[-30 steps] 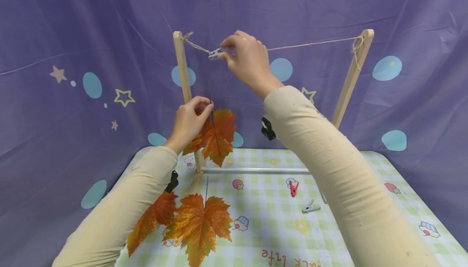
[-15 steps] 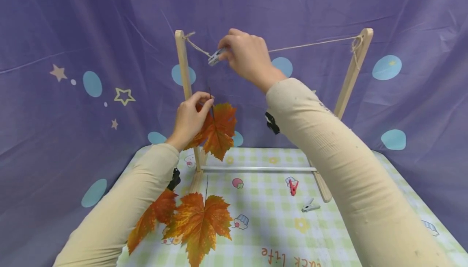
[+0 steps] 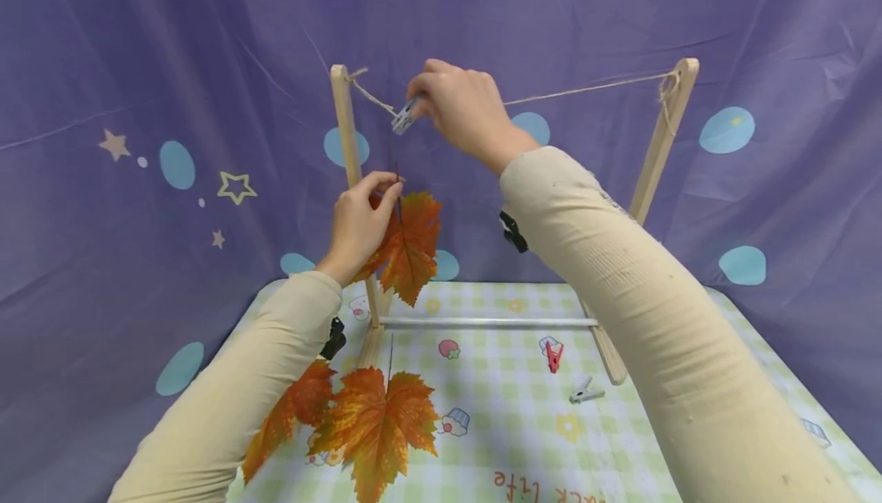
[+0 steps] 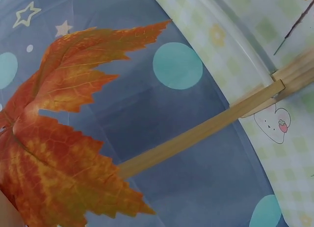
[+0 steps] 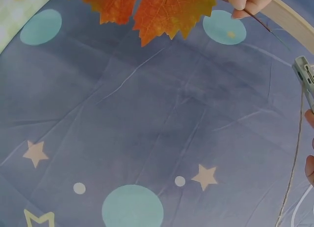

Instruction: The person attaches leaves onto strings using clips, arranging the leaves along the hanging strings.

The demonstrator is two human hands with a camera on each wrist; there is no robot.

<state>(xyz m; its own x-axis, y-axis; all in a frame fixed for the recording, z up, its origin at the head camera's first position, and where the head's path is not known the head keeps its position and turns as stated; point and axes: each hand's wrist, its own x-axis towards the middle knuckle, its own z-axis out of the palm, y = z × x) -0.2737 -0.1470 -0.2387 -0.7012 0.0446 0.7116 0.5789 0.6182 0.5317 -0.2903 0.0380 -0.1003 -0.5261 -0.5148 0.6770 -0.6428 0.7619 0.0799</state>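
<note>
My left hand [image 3: 360,221] pinches the thin dark stem of an orange maple leaf [image 3: 410,250], which hangs below the fingers beside the left post. The same leaf [image 4: 64,138] fills the left part of the left wrist view. Above and to the right, my right hand [image 3: 462,109] holds a grey clothespin [image 3: 405,116] between thumb and fingers, at the twine [image 3: 586,89]. In the right wrist view the clothespin [image 5: 305,75] lies against the string at the right edge. The leaf's stem tip stands a little below the clothespin, apart from it.
A wooden frame with a left post [image 3: 347,128] and right post [image 3: 661,143] carries the twine; a white rod [image 3: 482,322] joins its feet. On the checked tablecloth [image 3: 510,434] lie a red clothespin [image 3: 553,356], a pale grey clothespin [image 3: 586,392] and more maple leaves [image 3: 377,426].
The clothespin in my right hand has tilted so its tip points more downward, and the twine dips lower there. My left hand has risen slightly with the leaf.
</note>
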